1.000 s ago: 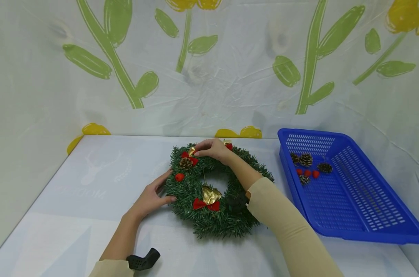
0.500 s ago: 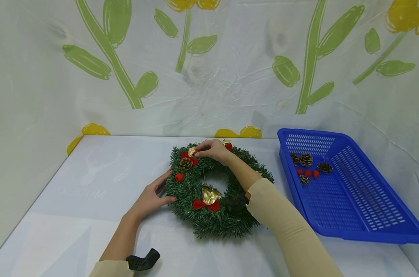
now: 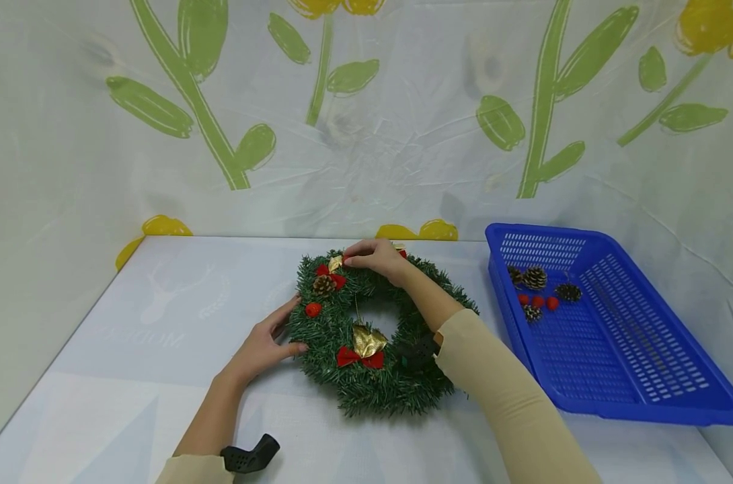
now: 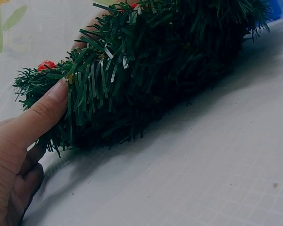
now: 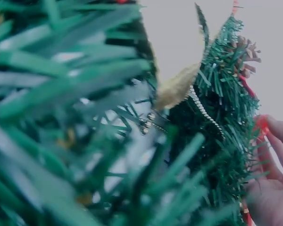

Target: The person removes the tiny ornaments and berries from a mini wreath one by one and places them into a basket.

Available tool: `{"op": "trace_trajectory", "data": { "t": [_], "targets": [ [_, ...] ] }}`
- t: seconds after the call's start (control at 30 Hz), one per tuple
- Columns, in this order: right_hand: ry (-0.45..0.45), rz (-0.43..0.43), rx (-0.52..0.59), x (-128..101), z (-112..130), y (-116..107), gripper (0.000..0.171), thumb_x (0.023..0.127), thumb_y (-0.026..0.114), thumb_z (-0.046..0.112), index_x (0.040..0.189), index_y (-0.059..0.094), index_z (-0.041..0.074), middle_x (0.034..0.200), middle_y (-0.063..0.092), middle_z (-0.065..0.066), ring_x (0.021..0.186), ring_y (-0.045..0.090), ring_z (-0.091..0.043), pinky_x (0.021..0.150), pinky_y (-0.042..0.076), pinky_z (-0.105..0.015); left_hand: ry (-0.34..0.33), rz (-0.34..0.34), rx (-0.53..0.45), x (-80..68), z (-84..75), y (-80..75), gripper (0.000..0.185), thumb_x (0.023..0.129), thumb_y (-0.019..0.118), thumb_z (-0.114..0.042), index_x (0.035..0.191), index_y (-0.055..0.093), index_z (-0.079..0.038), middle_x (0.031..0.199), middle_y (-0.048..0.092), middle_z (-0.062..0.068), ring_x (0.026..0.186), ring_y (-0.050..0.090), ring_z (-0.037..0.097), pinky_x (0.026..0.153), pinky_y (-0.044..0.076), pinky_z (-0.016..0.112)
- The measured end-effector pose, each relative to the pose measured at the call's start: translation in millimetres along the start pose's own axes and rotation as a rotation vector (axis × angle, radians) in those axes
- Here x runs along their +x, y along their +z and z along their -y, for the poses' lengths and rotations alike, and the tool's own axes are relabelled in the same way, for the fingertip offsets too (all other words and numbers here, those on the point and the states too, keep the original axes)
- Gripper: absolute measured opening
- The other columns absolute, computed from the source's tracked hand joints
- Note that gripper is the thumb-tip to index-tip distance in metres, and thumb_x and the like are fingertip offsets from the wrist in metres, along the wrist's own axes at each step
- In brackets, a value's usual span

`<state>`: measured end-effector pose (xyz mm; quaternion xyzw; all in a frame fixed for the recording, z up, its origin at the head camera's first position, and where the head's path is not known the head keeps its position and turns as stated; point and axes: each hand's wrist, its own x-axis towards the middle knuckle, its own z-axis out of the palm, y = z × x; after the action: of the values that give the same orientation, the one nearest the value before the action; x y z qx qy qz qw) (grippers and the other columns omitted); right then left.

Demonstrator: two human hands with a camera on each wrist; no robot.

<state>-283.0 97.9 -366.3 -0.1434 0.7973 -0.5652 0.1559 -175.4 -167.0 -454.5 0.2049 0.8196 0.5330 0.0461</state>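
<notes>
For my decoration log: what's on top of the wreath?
On the wreath: red bows, gold pieces, a pinecone and a red ball. The right hand and forearm cover part of it; what lies beneath cannot be seen.

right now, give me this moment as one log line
left hand: grips wreath at left | right hand: pinches small red piece at wreath's far side | blue basket: pine cones, red balls

A screened-off work booth is suggested: a faintly patterned white worktop (image 3: 130,376) is closed in at the back and sides by creased pale sheeting (image 3: 409,161), printed with green stems (image 3: 544,101) and yellow flowers (image 3: 702,30).
</notes>
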Motion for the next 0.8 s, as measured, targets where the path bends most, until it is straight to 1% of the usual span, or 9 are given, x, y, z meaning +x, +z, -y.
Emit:
{"op": "trace_trajectory", "data": {
  "t": [0.17,0.3,0.43,0.67,0.8],
  "targets": [
    [-0.012,0.017,0.042,0,3,-6,0.032,0.09,0.064,0.009,0.119,0.062,-0.005,0.115,0.063,-0.015,0.105,0.061,-0.027,0.094,0.051,-0.035,0.007,0.003,0.001,0.1,0.9,-0.1,0.085,0.08,0.077,-0.021,0.15,0.03,-0.017,0.154,0.025,0.017,0.137,0.028,0.042,0.109,0.031,0.055],
    [-0.008,0.021,0.056,-1,7,-11,0.033,0.088,0.066,0.008,0.118,0.062,-0.005,0.108,0.065,-0.01,0.102,0.062,-0.025,0.093,0.052,-0.036,-0.001,0.002,-0.001,-0.3,1.1,-0.3,0.085,0.08,0.077,-0.021,0.15,0.029,-0.017,0.155,0.024,0.015,0.138,0.028,0.041,0.11,0.03,0.053],
    [-0.007,0.035,0.069,-4,12,-17,0.032,0.087,0.066,0.007,0.117,0.062,-0.004,0.105,0.066,-0.004,0.1,0.061,-0.021,0.097,0.049,-0.042,0.003,0.002,-0.006,-0.8,0.5,-0.2,0.086,0.079,0.077,-0.02,0.15,0.029,-0.017,0.155,0.024,0.015,0.138,0.027,0.041,0.11,0.03,0.053],
    [-0.027,0.051,0.103,-9,22,-28,0.027,0.086,0.067,0.005,0.112,0.065,-0.001,0.104,0.066,-0.003,0.098,0.061,-0.019,0.101,0.043,-0.052,0.0,0.002,-0.013,-0.8,-0.5,-0.2,0.087,0.079,0.078,-0.022,0.151,0.029,-0.019,0.155,0.023,0.013,0.139,0.027,0.039,0.11,0.03,0.051],
    [-0.038,0.049,0.12,-12,27,-35,0.03,0.084,0.067,0.002,0.113,0.063,-0.006,0.098,0.066,-0.001,0.095,0.061,-0.018,0.102,0.04,-0.056,-0.003,0.001,-0.01,-1.0,-0.7,-0.4,0.087,0.079,0.078,-0.022,0.151,0.029,-0.019,0.155,0.024,0.013,0.139,0.027,0.039,0.11,0.03,0.052]
  ]
}}
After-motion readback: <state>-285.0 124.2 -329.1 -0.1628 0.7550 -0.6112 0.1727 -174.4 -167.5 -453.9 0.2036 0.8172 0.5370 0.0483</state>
